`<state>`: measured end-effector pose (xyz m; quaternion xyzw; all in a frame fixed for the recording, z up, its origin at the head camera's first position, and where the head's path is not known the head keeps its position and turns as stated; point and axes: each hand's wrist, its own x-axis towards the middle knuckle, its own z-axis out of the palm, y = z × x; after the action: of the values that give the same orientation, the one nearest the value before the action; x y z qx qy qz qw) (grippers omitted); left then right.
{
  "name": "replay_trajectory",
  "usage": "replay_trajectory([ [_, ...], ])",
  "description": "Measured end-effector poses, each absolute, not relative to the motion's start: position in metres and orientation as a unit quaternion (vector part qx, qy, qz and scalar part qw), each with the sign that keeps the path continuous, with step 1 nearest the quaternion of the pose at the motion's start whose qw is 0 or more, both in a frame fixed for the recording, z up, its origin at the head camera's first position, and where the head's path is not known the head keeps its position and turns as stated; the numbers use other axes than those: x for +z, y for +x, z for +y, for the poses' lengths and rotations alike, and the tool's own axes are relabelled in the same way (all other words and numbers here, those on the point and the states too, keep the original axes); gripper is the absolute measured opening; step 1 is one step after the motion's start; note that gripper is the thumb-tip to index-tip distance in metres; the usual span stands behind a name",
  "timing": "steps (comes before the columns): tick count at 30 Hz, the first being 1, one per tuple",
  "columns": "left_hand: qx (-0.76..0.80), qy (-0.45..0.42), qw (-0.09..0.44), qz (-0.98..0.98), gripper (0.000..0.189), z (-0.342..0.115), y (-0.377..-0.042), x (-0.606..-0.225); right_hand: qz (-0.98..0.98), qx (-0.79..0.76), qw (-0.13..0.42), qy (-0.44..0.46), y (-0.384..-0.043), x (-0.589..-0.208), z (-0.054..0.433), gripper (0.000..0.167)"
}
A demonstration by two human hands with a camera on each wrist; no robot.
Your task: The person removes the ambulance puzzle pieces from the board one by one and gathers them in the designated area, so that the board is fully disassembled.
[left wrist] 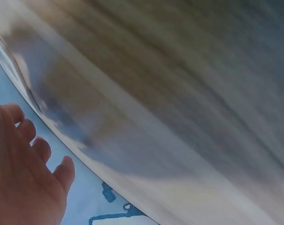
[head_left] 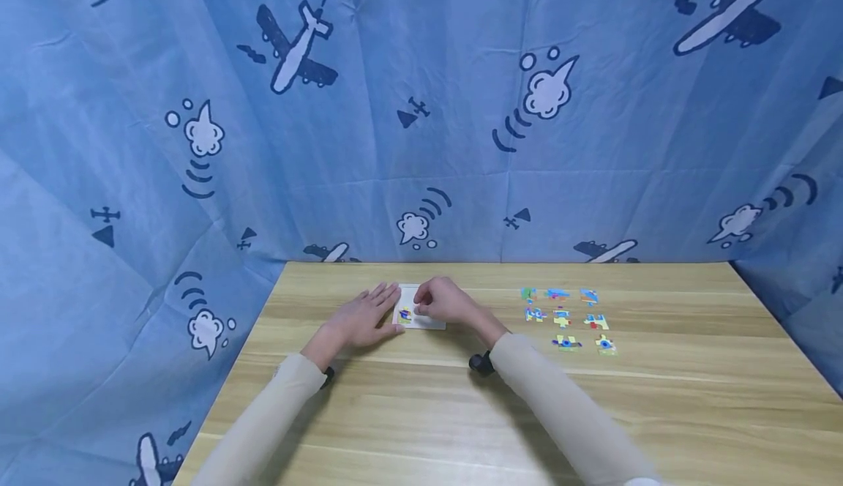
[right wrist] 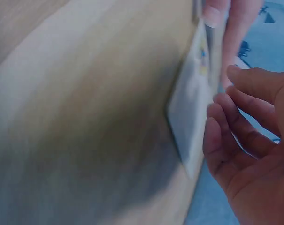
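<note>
A small white puzzle board (head_left: 431, 323) lies flat near the back of the table, with one yellow and blue puzzle piece (head_left: 405, 315) at its lower left. My left hand (head_left: 362, 319) lies with straight fingers along the board's left edge, the thumb near its front corner. Over the right part of the board is my right hand (head_left: 446, 301), its fingers bent. In the right wrist view the right hand (right wrist: 254, 136) has loosely curled fingers beside the board (right wrist: 188, 112), and nothing shows between thumb and fingers. The left wrist view shows the left hand (left wrist: 29, 168) with slightly bent fingers.
Several loose, colourful puzzle pieces (head_left: 562, 318) lie in rough rows on the wooden table (head_left: 421, 413), right of the board. A blue curtain (head_left: 421, 120) with aeroplane prints hangs behind the table's back edge and along its sides.
</note>
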<state>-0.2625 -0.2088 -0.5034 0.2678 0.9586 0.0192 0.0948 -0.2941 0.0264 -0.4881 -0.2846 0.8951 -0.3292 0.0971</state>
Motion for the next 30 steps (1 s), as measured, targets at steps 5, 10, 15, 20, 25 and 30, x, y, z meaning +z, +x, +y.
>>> replay_trajectory([
  [5,0.006,0.264,0.107,0.959,0.083,-0.209,-0.263,-0.505,0.9,-0.317,0.078,-0.289,-0.299,-0.499,0.012,0.012],
  [10,0.002,0.268,0.111,0.957,0.079,-0.208,-0.261,-0.507,0.905,-0.31,0.083,-0.279,-0.302,-0.504,0.005,0.013],
  [15,0.004,0.264,0.115,0.958,0.078,-0.206,-0.261,-0.508,0.909,-0.305,0.096,-0.268,-0.301,-0.505,0.003,0.01],
  [20,0.003,0.264,0.115,0.958,0.078,-0.206,-0.261,-0.51,0.908,-0.308,0.103,-0.263,-0.299,-0.503,0.002,0.009],
  [25,0.007,0.265,0.119,0.957,0.078,-0.206,-0.261,-0.51,0.909,-0.306,0.104,-0.263,-0.298,-0.502,0.0,0.006],
  [30,0.011,0.267,0.118,0.956,0.077,-0.205,-0.26,-0.509,0.915,-0.296,0.095,-0.257,-0.296,-0.504,-0.003,0.009],
])
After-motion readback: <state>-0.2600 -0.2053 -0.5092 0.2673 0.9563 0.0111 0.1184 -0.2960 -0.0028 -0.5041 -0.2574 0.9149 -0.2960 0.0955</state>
